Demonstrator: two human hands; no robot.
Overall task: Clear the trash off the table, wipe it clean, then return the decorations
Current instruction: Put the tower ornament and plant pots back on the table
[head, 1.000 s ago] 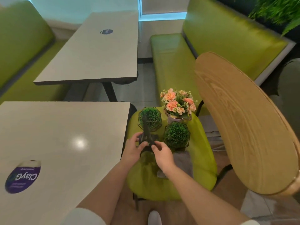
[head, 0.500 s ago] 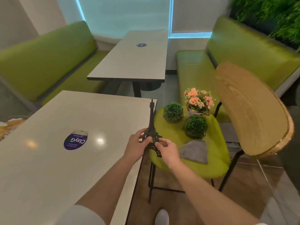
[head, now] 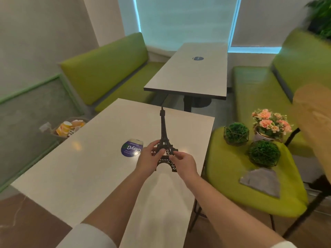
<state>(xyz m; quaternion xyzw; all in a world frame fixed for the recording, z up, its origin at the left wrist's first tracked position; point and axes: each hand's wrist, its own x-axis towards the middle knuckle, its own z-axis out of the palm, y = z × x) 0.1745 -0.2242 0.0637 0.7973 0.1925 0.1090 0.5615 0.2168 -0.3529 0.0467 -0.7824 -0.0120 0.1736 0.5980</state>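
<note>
A dark metal Eiffel Tower model [head: 163, 133] stands upright over the white table [head: 89, 169], held at its lower part by both hands. My left hand [head: 147, 159] pinches its left side and my right hand [head: 184, 163] pinches its right side. On the green chair seat [head: 225, 179] to the right stand two round green plant balls in wire frames [head: 236, 133] [head: 263, 153] and a pot of pink flowers [head: 270, 125]. A grey cloth [head: 260, 181] lies on the same seat.
A purple round sticker [head: 131, 147] marks the table top. A bin with cups and wrappers [head: 67, 128] stands at the table's far left. A second table [head: 193, 72] and green benches lie beyond. The chair's wooden backrest [head: 315, 122] rises at the right.
Both hands lifted the tower off the chair seat and carried it left, over the table. The camera view swung left with them.
</note>
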